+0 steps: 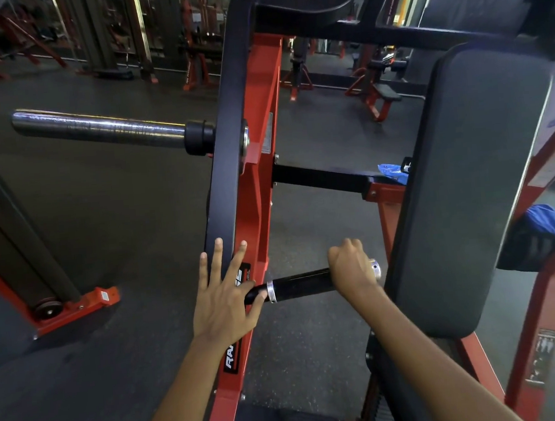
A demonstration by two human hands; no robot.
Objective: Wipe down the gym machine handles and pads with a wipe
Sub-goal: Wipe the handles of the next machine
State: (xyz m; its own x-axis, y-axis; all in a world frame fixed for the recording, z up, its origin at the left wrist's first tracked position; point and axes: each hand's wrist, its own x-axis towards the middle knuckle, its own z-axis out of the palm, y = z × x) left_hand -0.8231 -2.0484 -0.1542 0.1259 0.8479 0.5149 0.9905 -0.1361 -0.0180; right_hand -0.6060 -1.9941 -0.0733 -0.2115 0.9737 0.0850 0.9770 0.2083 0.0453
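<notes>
Nearest the camera, a black label [232, 360] on the red-and-black lever arm [235, 193] shows white letters beginning "RA"; the rest is hidden under the left hand [224, 296]. A second piece of that lettering shows just past the fingers but is too cut off to read. The left hand lies flat on the lever arm with fingers straight and spread, holding nothing, its thumb touching the inner end of the handle [300, 285].

The handle is a black cylinder with silver collars at both ends. Its long axis runs nearly level, from the lever arm at the left toward the back pad [467, 188] at the right, the free end tilted slightly up. The right hand [352, 266] is curled over the handle's outer end, gripping it from above, just beside the pad's edge. No wipe shows in that fist; whether one is inside, I cannot tell.

Beyond, a blue packet [394, 172] lies on the black crossbar [320, 180], behind the pad's edge and well apart from both hands. Small stickers on the red frame at right are too small to read. Farther left, a chrome weight sleeve [100, 128] points out sideways from the arm.
</notes>
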